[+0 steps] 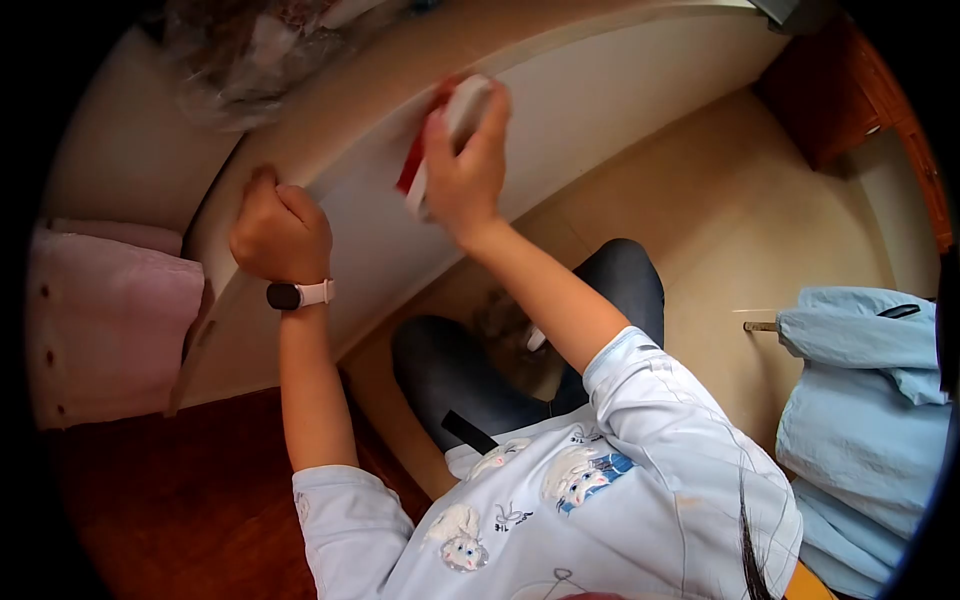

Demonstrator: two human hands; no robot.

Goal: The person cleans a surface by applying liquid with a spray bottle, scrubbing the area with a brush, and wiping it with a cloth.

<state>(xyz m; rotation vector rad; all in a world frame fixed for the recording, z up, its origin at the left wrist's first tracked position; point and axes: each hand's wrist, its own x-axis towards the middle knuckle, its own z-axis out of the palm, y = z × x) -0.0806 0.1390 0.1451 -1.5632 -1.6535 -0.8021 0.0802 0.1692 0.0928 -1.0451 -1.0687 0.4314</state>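
My right hand (pixel 467 180) is wrapped round a thick red-and-white object (pixel 468 105), roughly block-shaped like a brush. Motion blur hides its exact kind. It is held at the curved pale edge (pixel 375 125) of a raised board; I cannot tell whether it touches. My left hand (pixel 282 235), with a watch (pixel 298 294) on the wrist, is closed into a fist by the same edge, lower left of the right hand. Whether anything is inside its curled fingers is hidden.
Clear plastic wrapping (pixel 250 60) lies at the upper left. Pink fabric (pixel 118 315) hangs at the left. A light blue garment (pixel 860 430) is draped at the right, and a reddish wooden cabinet (pixel 825 100) stands upper right. Beneath my knees is tan floor (pixel 690 210).
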